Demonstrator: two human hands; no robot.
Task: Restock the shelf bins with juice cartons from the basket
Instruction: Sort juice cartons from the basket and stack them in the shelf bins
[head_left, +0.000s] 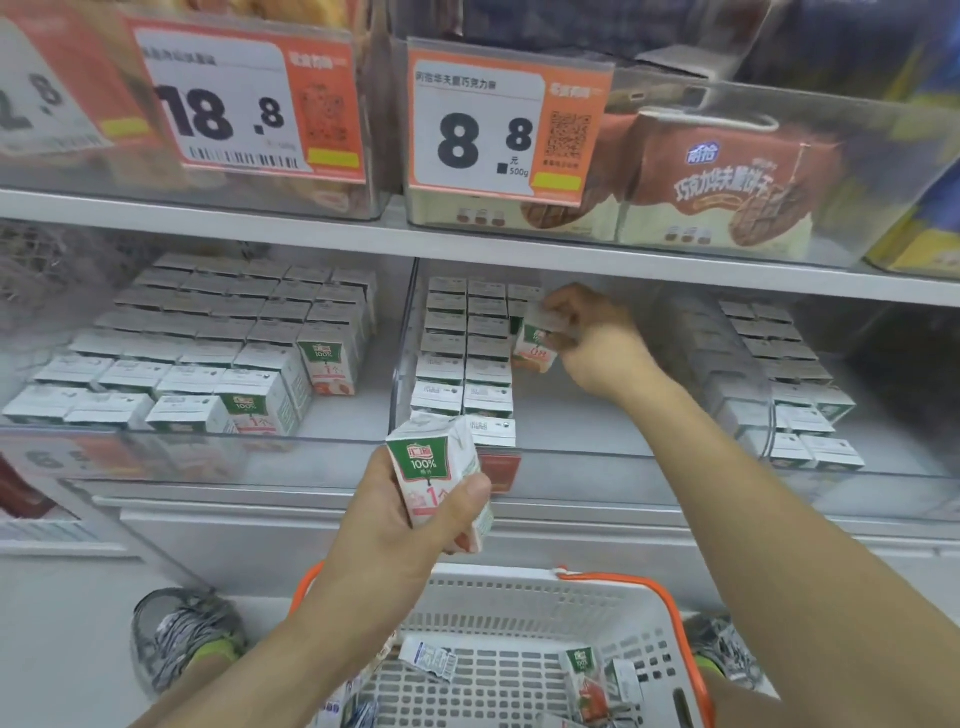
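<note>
My left hand (395, 525) grips a white juice carton with a green and red label (441, 478), upright, in front of the middle shelf bin (571, 457). Deep inside that bin my right hand (587, 338) pinches a second, tilted carton (535, 343), beside the two rows of cartons (467, 353) that stand along the bin's left side. The white basket with orange handles (519, 608) sits below, and a few loose cartons (589, 680) lie in it.
The left bin (156, 441) is nearly full of cartons. A right bin (795, 395) holds more rows. The upper shelf carries clear bins of biscuit boxes (717, 182) with price tags (498, 119). My shoes (182, 634) flank the basket.
</note>
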